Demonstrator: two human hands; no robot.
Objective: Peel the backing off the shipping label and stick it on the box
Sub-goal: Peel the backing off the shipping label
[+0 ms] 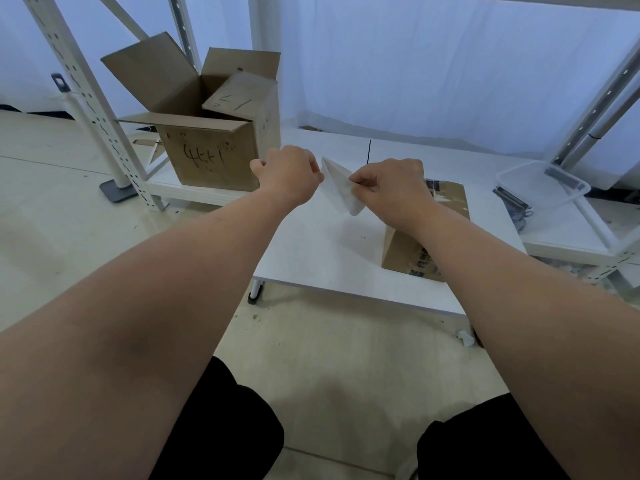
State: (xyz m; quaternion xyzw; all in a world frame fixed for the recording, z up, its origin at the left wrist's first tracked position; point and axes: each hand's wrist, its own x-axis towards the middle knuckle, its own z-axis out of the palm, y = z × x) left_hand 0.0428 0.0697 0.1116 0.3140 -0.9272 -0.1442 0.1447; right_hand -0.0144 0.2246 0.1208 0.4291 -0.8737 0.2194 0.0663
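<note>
Mid-peel, I reckon: my left hand [289, 174] and right hand [388, 183] hold the white label [341, 190] up over the surface [311, 251], fingers [358, 181] pinching its edges, just left of the box [450, 202]. Next I'd pull the backing clear, then press the label onto the box top.

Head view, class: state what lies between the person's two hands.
The white shipping label spans the gap, pinched by the left hand and the right hand; the head view shows it.

The forearms [138, 306] are bare as far as the picture shows them, and so are the left hand [287, 174] and right hand [391, 185]. Plain, matte black trousers [221, 427] cover both thighs.
</note>
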